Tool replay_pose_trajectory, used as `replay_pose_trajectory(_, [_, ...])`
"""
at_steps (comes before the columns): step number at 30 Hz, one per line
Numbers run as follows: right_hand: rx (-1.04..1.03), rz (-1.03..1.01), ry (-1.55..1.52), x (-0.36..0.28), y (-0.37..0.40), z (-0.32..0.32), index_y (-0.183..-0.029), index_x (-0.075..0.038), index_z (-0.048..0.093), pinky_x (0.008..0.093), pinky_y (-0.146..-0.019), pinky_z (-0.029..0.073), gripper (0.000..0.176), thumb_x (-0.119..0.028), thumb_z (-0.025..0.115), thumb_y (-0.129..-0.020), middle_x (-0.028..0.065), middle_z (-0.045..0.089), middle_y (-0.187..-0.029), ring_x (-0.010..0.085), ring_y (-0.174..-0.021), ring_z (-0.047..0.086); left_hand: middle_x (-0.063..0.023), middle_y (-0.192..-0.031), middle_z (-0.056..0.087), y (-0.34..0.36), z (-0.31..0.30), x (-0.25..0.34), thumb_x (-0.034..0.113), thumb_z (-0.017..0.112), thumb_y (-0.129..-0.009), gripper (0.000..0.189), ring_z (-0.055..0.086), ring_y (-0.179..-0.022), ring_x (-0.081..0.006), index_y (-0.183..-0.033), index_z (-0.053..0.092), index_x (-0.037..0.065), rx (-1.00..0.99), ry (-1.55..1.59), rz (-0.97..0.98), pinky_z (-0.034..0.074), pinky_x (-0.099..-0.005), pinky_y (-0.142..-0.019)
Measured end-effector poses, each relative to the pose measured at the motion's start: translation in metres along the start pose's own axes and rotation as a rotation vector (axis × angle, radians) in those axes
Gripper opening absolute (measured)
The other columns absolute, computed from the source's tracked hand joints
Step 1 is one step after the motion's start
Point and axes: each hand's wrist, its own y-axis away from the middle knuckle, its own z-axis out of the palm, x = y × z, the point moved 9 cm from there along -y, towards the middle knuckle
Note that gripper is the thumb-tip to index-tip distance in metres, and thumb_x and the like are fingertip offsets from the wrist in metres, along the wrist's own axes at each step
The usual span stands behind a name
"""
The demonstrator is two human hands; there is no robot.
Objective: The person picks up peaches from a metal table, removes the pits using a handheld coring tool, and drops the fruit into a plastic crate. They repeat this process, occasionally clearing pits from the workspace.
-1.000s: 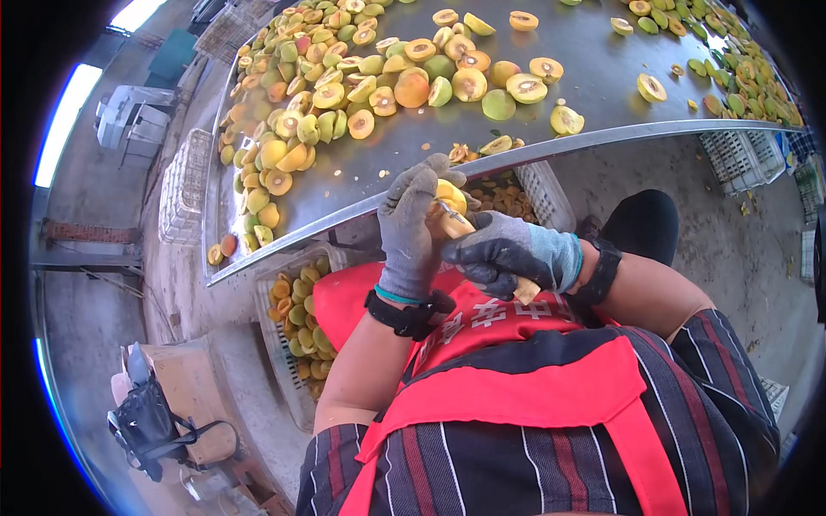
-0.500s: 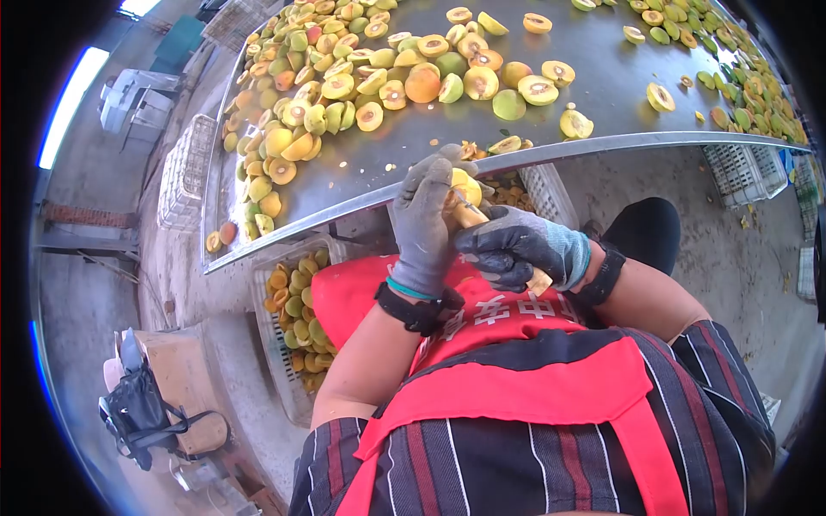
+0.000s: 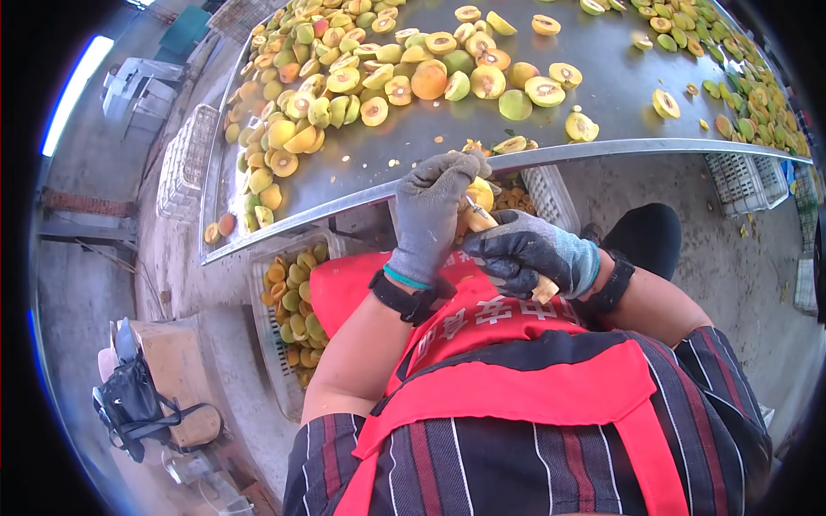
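My left hand [image 3: 430,215], in a grey glove, is closed around a yellow fruit half [image 3: 480,194] just off the metal table's near edge. In my right hand [image 3: 529,249], gloved in grey and black, is a tool with a pale handle [image 3: 545,289]; its metal end touches the fruit. Both hands are close together above my red apron [image 3: 482,318]. Beyond them, many cut fruit halves [image 3: 374,112] lie on the metal table [image 3: 379,163].
A crate of fruit pieces [image 3: 271,344] stands below the table at the left, and another crate [image 3: 551,196] is under its front edge. White crates [image 3: 185,163] are stacked beyond the left side. A black bag [image 3: 129,400] rests by a cardboard box [image 3: 176,361].
The view has shifted slightly. My left hand's fingers have moved over the top of the fruit, and the fruit and tool sit a little further right and lower.
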Motion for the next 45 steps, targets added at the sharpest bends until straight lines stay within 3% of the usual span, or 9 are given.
replay_pose_trajectory(8, [0.023,-0.04,0.09,0.001,-0.003,0.003,-0.076,-0.001,0.055,0.0234,-0.037,0.037,0.02,-0.019,0.056,-0.086,0.0018,0.047,-0.053,0.0092,-0.041,0.046,-0.0137,-0.083,0.065,0.004,-0.004,-0.004,0.013,0.058,-0.086,0.018,0.064,-0.071,-0.0221,-0.093,0.062,-0.003,0.073,0.172,0.088,0.054,-0.0317,-0.063])
replay_pose_trajectory(14, [0.34,-0.021,0.63,-0.019,0.0,-0.009,-0.08,-0.001,0.054,0.0244,-0.035,0.036,0.02,-0.021,0.057,-0.083,0.0037,0.051,-0.055,0.0114,-0.039,0.048,-0.0128,-0.082,0.065,-0.008,-0.005,-0.001,0.011,0.056,-0.086,0.017,0.064,-0.071,-0.0214,-0.092,0.063,-0.004,0.063,0.053,0.072,0.054,-0.0318,-0.063])
replay_pose_trajectory(21, [0.008,0.04,0.043,0.006,-0.005,-0.007,-0.068,-0.003,0.054,0.0252,-0.039,0.038,0.029,-0.026,0.065,-0.08,0.0027,0.049,-0.052,0.012,-0.038,0.046,-0.0136,-0.084,0.064,-0.002,-0.002,-0.005,0.01,0.054,-0.086,0.015,0.063,-0.07,-0.0224,-0.09,0.061,-0.002,0.009,0.071,0.025,0.054,-0.0321,-0.062])
replay_pose_trajectory(25, [0.315,-0.049,0.681,-0.023,0.002,-0.012,-0.075,-0.004,0.056,0.0274,-0.042,0.041,0.026,-0.027,0.067,-0.079,0.0035,0.054,-0.057,0.0127,-0.044,0.051,-0.009,-0.081,0.061,-0.011,-0.002,-0.014,0.005,0.048,-0.085,0.013,0.06,-0.074,-0.0177,-0.088,0.06,0.0,-0.04,0.021,-0.119,0.052,-0.0311,-0.065])
replay_pose_trajectory(27, [0.292,-0.313,0.792,-0.018,-0.013,-0.029,-0.075,-0.006,0.056,0.0271,-0.044,0.042,0.025,-0.028,0.066,-0.08,0.0037,0.055,-0.058,0.0124,-0.05,0.053,-0.0054,-0.079,0.062,-0.012,0.007,0.01,0.009,0.05,-0.086,0.014,0.059,-0.077,-0.0135,-0.087,0.061,0.0,-0.085,-0.36,0.284,0.049,-0.0277,-0.068])
replay_pose_trajectory(28, [0.258,-0.185,0.66,-0.011,-0.011,-0.028,-0.078,-0.006,0.056,0.0267,-0.043,0.041,0.022,-0.027,0.064,-0.081,0.0027,0.053,-0.057,0.0118,-0.05,0.052,-0.004,-0.081,0.062,-0.023,0.003,-0.022,0.012,0.052,-0.087,0.015,0.058,-0.078,-0.0127,-0.089,0.061,0.001,-0.151,-0.064,0.004,0.047,-0.0268,-0.073])
replay_pose_trajectory(30, [0.219,-0.061,0.531,-0.012,-0.004,-0.022,-0.082,-0.007,0.056,0.0263,-0.043,0.04,0.02,-0.026,0.062,-0.082,0.0017,0.05,-0.055,0.0111,-0.049,0.05,-0.0047,-0.093,0.061,-0.024,0.005,-0.019,0.015,0.053,-0.088,0.018,0.057,-0.085,-0.013,-0.099,0.06,0.003,-0.172,-0.04,0.006,0.046,-0.0264,-0.077])
replay_pose_trajectory(33, [-0.179,-0.026,-0.419,-0.012,-0.001,0.009,-0.078,-0.01,0.047,0.0221,-0.038,0.027,0.014,-0.017,0.047,-0.09,-0.0044,0.033,-0.051,0.0062,-0.038,0.029,-0.0066,-0.098,0.061,-0.009,0.018,-0.007,0.016,0.054,-0.089,0.02,0.057,-0.091,-0.0149,-0.104,0.059,0.003,-0.064,0.1,0.082,0.047,-0.0284,-0.079])
replay_pose_trajectory(45, [0.273,-0.122,0.894,-0.05,0.002,0.017,-0.089,-0.005,0.051,0.0245,-0.036,0.038,0.018,-0.02,0.059,-0.085,0.0027,0.052,-0.055,0.0114,-0.04,0.048,-0.0086,-0.092,0.063,-0.006,0.007,0.033,0.022,0.054,-0.091,0.026,0.06,-0.083,-0.0157,-0.102,0.061,-0.001,-0.2,-0.254,0.144,0.05,-0.0287,-0.073])
